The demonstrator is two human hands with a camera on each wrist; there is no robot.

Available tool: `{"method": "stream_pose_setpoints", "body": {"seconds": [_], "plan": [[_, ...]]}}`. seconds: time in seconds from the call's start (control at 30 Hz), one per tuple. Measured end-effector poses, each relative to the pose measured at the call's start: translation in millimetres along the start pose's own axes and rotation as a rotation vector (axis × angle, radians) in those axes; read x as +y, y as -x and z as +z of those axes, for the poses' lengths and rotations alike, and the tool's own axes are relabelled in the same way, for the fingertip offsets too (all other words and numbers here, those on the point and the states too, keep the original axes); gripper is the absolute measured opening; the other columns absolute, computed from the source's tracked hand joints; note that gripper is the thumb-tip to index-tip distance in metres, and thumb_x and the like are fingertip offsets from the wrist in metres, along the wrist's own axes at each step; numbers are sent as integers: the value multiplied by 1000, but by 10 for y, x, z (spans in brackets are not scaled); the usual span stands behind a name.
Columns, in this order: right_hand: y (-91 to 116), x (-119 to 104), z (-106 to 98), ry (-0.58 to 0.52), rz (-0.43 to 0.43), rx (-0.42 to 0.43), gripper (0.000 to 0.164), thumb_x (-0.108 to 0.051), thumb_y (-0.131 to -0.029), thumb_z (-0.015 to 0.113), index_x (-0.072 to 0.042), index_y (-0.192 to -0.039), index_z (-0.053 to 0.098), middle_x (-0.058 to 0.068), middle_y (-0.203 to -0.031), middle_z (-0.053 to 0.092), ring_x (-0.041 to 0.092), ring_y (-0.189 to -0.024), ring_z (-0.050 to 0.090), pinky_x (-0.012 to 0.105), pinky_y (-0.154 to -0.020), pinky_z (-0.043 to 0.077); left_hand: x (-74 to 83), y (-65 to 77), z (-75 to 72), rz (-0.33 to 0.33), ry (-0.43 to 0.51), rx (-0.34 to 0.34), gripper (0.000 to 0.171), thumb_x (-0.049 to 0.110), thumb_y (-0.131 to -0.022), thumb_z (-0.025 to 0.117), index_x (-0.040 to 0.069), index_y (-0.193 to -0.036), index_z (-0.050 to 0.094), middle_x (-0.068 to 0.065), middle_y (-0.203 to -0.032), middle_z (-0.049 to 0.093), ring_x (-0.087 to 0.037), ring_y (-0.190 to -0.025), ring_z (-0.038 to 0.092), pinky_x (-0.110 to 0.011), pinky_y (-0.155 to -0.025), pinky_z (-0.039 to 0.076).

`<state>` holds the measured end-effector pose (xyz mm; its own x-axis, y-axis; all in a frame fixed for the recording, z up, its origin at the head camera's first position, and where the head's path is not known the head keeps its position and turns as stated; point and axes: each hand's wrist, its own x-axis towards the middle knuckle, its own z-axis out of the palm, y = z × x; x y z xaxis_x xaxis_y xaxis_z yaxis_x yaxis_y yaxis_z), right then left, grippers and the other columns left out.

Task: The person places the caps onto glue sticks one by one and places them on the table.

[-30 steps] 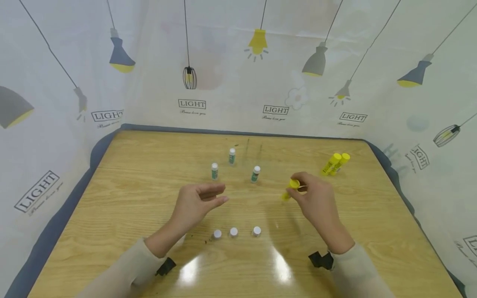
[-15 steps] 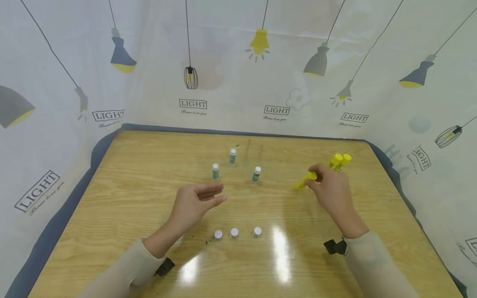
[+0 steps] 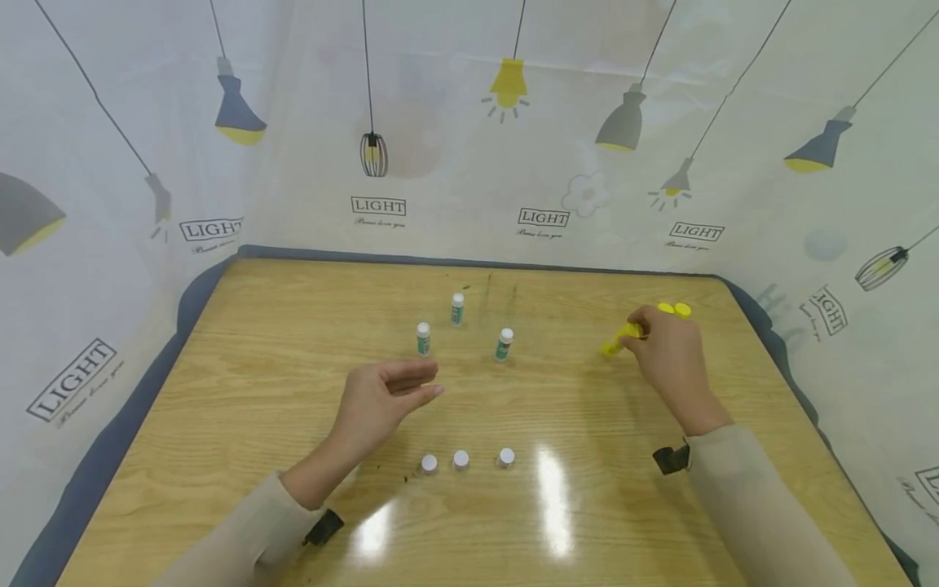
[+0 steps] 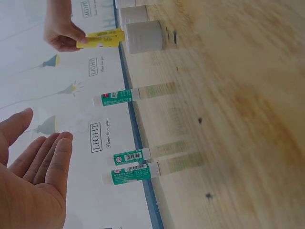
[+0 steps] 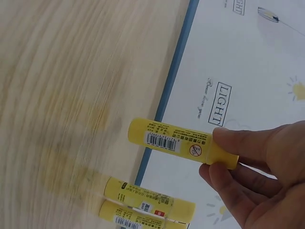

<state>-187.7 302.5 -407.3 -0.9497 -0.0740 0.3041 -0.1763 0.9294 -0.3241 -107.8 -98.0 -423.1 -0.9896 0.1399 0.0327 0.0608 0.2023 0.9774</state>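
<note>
In the head view my right hand (image 3: 671, 359) pinches the capped end of a yellow glue stick (image 3: 619, 338) between thumb and fingers; the right wrist view shows its barcode and label (image 5: 164, 142). Two more yellow glue sticks (image 5: 143, 198) stand side by side near that hand, mostly hidden behind it in the head view. My left hand (image 3: 381, 401) hovers over the table, holding nothing, its fingers extended and thumb apart. Beyond it three green glue sticks with white caps stand upright: a left one (image 3: 423, 341), a rear one (image 3: 457, 311) and a right one (image 3: 504, 346).
Three small white cylinders stand in a row nearer the person: a left one (image 3: 429, 464), a middle one (image 3: 460, 460) and a right one (image 3: 506, 457). A lamp-patterned cloth (image 3: 455, 163) surrounds the wooden table (image 3: 279, 342) at the back and sides.
My right hand has carried the yellow glue stick rightward and away from me, towards the two standing yellow ones, and now covers much of them. The left hand has hardly moved.
</note>
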Motion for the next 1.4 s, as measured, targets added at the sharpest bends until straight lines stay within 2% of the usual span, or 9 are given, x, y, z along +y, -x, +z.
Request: {"method": "stream_pose_setpoints", "body": {"seconds": [0.27,0.43,0.63,0.9,1.4], "plan": [[-174,98,16,16,57,-28,30,-7,-89,77,6,-114,68,25,-100,73,37,-86,68,51,-73,57,0,8,-10,-13,-12,7,34,23,-86,83,11,-117,75,-7,-115,75,-23,-105,73,-26,-85,61],[-235,115,13,43,88,-80,32,-7,-91,75,7,-118,67,27,-106,72,41,-93,68,58,-84,54,-37,4,-15,-14,-11,7,34,23,-86,83,11,-117,75,-11,-117,74,-25,-105,73,-26,-85,61],[-267,136,32,70,94,-109,31,-9,-91,74,6,-118,67,27,-108,71,44,-96,66,65,-99,44,-58,17,-29,-8,-7,14,33,23,-86,83,11,-116,76,-14,-117,74,-23,-104,73,-26,-85,61],[-285,169,57,77,84,-78,33,-8,-91,74,8,-118,66,29,-109,70,46,-98,66,59,-85,54,-47,34,-58,-4,-24,18,33,24,-87,82,11,-117,75,-11,-117,74,-23,-105,73,-26,-86,61],[-327,219,69,188,16,-69,34,-12,-90,76,7,-117,67,31,-107,69,47,-97,65,60,-87,53,-68,13,-112,-2,-67,37,35,22,-87,82,9,-118,74,-13,-119,73,-26,-106,72,-26,-87,61]]}}
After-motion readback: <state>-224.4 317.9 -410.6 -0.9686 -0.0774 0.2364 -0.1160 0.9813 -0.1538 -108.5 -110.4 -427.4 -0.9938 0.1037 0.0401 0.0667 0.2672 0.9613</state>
